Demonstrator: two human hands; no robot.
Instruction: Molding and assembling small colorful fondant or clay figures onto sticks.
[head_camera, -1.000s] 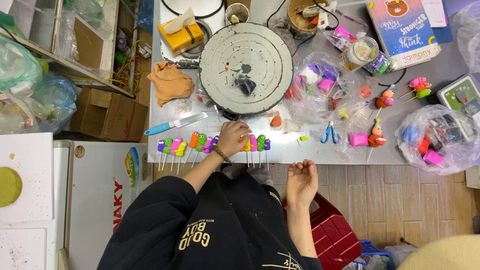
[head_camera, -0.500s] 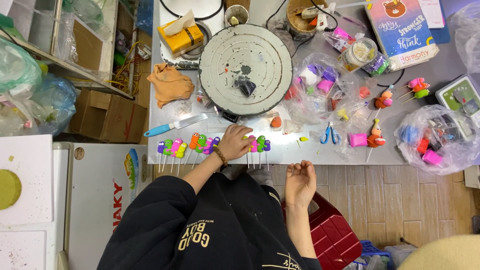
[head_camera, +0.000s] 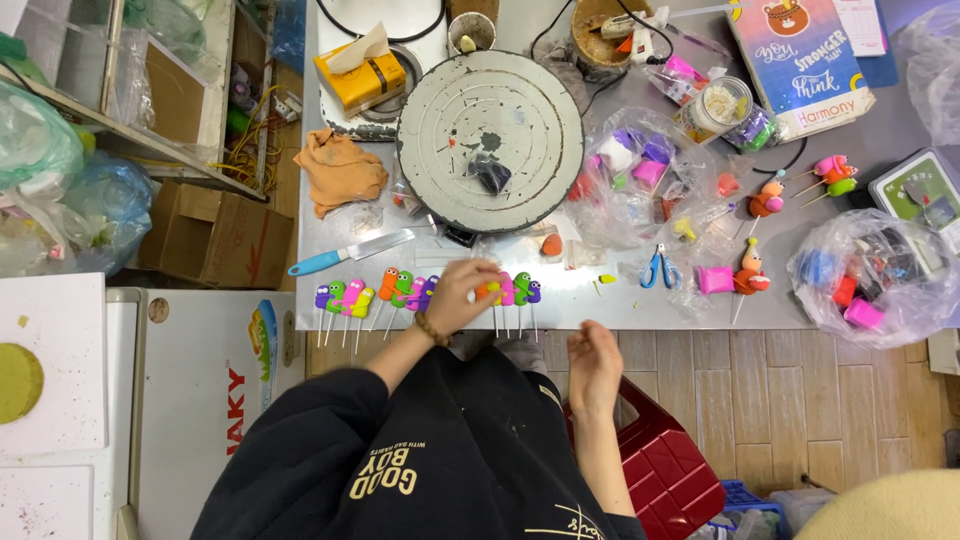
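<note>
A row of small coloured clay figures on sticks (head_camera: 370, 295) lies along the near edge of the grey metal table (head_camera: 640, 312). My left hand (head_camera: 458, 298) rests in the middle of that row, fingers pinched on an orange and yellow figure (head_camera: 490, 290). Green, pink and purple figures (head_camera: 520, 290) lie just right of it. My right hand (head_camera: 595, 365) hangs off the table edge above my lap, fingers loosely apart and holding nothing.
A round grey turntable (head_camera: 490, 140) with a dark lump sits behind the row. A blue-handled knife (head_camera: 350, 250), an orange cloth (head_camera: 340, 170), blue scissors (head_camera: 657, 270) and clear bags of clay (head_camera: 640, 180) (head_camera: 870, 280) lie around it. A red stool (head_camera: 665, 470) stands below.
My left hand has stayed on the row of figures, shifting only slightly. My right hand has barely moved.
</note>
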